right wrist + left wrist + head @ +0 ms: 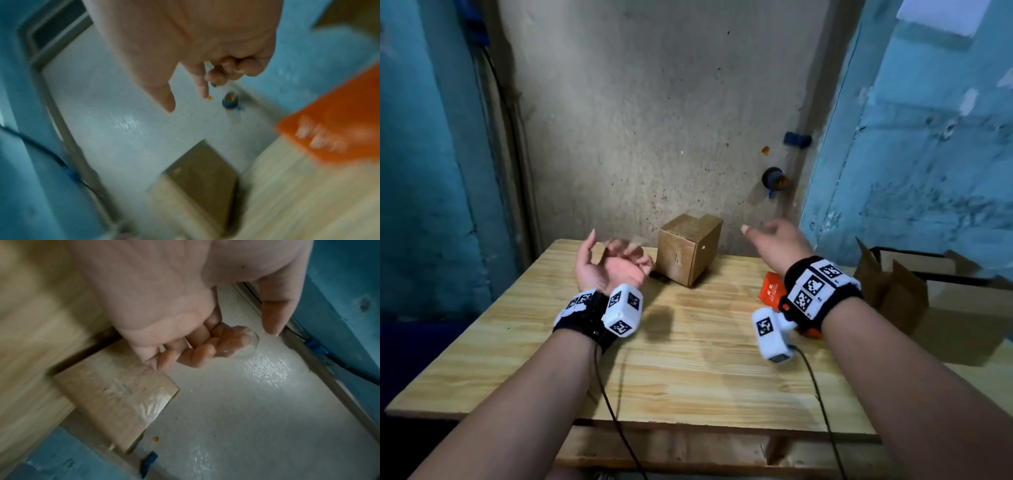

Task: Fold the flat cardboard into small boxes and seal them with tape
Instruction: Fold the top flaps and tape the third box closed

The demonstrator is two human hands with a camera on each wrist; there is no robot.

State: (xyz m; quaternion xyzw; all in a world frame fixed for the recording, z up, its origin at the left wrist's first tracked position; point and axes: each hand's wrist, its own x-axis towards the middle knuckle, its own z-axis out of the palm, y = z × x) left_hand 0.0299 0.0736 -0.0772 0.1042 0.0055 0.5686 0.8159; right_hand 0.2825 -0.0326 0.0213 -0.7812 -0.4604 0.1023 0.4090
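Where the far edge of the pale, straight-grained wooden desk (pixel 688 370) meets the rough, speckled plaster wall (pixel 654 120), a small brown cardboard box (pixel 688 248) stands upright, turned so that one vertical corner faces the person. It is roughly cube-shaped, with matte corrugated walls; its top flaps are folded shut, and a strip of clear glossy tape (pixel 152 404) lies wrinkled across one face in the left wrist view.

The left hand (pixel 609 265) is raised just left of the box, palm turned up, apart from it. Its fingers (pixel 205 350) are curled loosely toward the palm, the thumb straight; a small curl of clear film (pixel 249 344) sits against the fingertips, and whether they pinch it cannot be told.

The right hand (pixel 779 240) hovers right of the box, above the desk, holding nothing. Its fingers (pixel 201 84) are loosely bent and slightly apart, blurred.

An orange rectangular item with white print (pixel 772 291) lies flat on the desk under the right wrist. An open brown cardboard carton (pixel 893 294) stands at the right edge of the desk. A blue-and-orange round fitting (pixel 775 180) projects from the wall.
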